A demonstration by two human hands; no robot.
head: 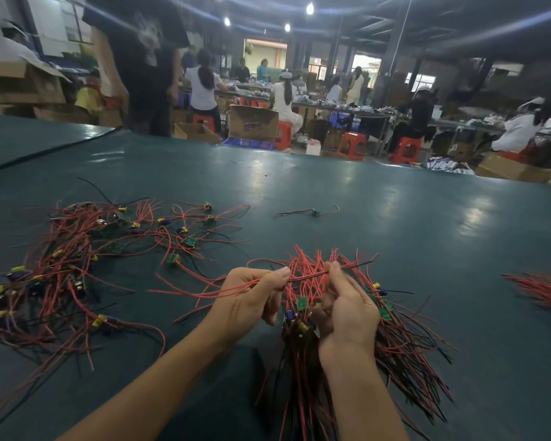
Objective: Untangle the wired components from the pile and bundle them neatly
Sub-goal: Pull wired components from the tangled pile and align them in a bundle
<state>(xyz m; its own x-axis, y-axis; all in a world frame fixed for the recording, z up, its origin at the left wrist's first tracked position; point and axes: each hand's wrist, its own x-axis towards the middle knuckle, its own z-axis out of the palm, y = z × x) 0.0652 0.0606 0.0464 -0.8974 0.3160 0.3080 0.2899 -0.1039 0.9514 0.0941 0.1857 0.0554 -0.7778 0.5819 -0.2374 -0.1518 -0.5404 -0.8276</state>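
A wide, smooth, dark teal surface [331, 186] with a dull sheen fills the view. Its far edge runs across the upper middle, and a raised seam crosses its upper left corner. Broad bare room lies between the hands and that far edge.

On the left sprawls a loose pile [70, 259] of thin red and black plastic-coated wires, knotted together. They carry small green circuit boards with yellow and blue cylindrical parts.

In the near centre, the right hand [344, 313] has its fingers curled round a bundle [407, 351] of the same wired boards. Its red ends fan upward and its darker ends trail toward the near edge. The left hand [252, 300] pinches a single wire [306, 276] between thumb and forefinger. The wire stretches across to the right hand's fingertips, which pinch it too.

One stray component [315, 212] lies alone beyond the hands. A second sheaf [544, 291] of red wires lies at the right edge, well apart. Past the surface, blurred people sit on red stools [352, 144] among cardboard boxes [252, 122].
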